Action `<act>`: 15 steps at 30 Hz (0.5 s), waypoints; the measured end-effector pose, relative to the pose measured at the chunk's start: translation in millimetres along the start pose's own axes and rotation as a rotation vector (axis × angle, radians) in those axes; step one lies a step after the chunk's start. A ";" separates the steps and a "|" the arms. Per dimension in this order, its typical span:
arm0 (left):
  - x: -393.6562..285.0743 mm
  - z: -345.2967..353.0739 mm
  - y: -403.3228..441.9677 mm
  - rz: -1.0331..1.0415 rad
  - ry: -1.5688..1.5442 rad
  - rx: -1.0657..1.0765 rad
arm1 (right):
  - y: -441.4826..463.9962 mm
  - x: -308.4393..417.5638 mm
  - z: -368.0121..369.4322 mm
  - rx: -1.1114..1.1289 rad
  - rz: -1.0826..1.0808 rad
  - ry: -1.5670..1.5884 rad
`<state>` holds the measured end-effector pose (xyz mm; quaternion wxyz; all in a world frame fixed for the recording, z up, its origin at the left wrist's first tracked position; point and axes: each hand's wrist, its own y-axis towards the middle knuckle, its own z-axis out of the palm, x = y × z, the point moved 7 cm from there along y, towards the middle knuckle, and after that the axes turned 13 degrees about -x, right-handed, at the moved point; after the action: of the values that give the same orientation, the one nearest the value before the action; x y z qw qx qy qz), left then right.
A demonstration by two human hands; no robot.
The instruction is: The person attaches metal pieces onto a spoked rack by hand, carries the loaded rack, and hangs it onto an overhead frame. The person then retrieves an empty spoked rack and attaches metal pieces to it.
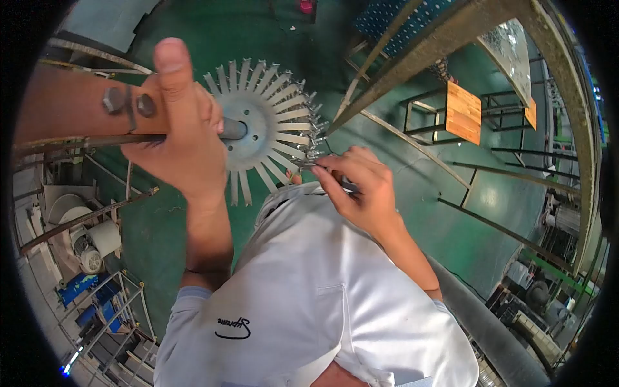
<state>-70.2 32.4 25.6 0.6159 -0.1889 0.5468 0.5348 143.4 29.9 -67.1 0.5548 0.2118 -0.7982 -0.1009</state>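
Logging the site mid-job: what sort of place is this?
Probably a factory or workshop: there's a spoked metal wheel on a shaft, what looks like a motor at left, and a green floor.

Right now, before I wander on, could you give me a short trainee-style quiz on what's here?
1. Which hand has its fingertips by the outer edge of the wheel: the left hand or the right hand?
2. True or false: the floor is bright red.
3. The seat of the stool nearest the wheel is: A) white, B) wood-brown, C) blue.

Key:
1. Right hand.
2. False; it is green.
3. B.
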 end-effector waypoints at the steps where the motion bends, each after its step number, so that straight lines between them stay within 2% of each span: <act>1: 2.2 -2.6 0.4 -0.008 -0.004 -0.022 | 3.5 3.9 -2.7 -0.031 0.019 0.011; 4: 13.3 -5.6 3.6 0.089 0.112 -0.040 | 36.8 29.7 21.9 0.001 -0.146 0.062; 6: 19.1 -3.9 1.8 0.145 0.193 0.012 | 55.3 41.6 55.1 0.110 -0.102 0.183; 9: 19.8 2.0 -2.2 0.084 0.113 0.026 | 73.5 45.4 108.2 0.317 0.040 0.428; 10: 23.2 0.4 0.6 0.057 0.128 0.013 | 75.6 33.9 125.1 0.290 0.103 0.472; 15: 23.5 -7.5 19.2 0.017 0.206 0.073 | 85.0 22.2 170.4 0.356 0.141 0.468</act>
<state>-94.3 43.8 9.4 0.5584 -0.2156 0.6280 0.4973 -40.6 82.9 -76.8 0.6837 0.2671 -0.6664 0.1310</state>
